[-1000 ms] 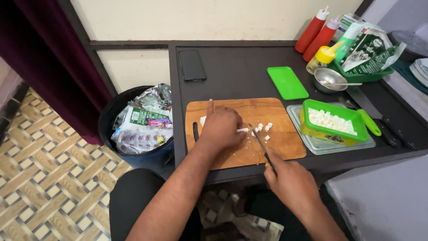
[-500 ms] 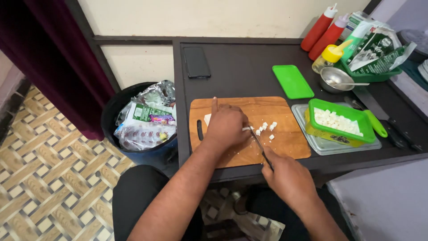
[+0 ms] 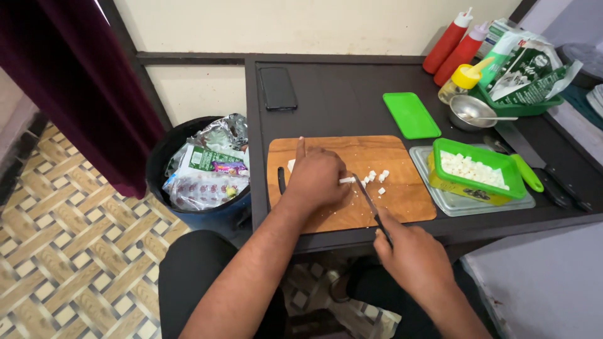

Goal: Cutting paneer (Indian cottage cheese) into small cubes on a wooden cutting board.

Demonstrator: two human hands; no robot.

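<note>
On the far left stands a round dark bin stuffed with foil wrappers (image 3: pixel 207 169). Next comes the rectangular wooden chopping board (image 3: pixel 402 201), where my left hand (image 3: pixel 316 177) presses closed over a soft white block of cheese (image 3: pixel 347 180), only its right end showing. It looks crumbly and damp, so I judge it wants a light hold near the cut. My right hand (image 3: pixel 411 254) is clenched around the black-handled knife (image 3: pixel 366 198), blade beside small white cubes (image 3: pixel 375 178). Farther right sits a green plastic tub of cubes (image 3: pixel 499 164).
</note>
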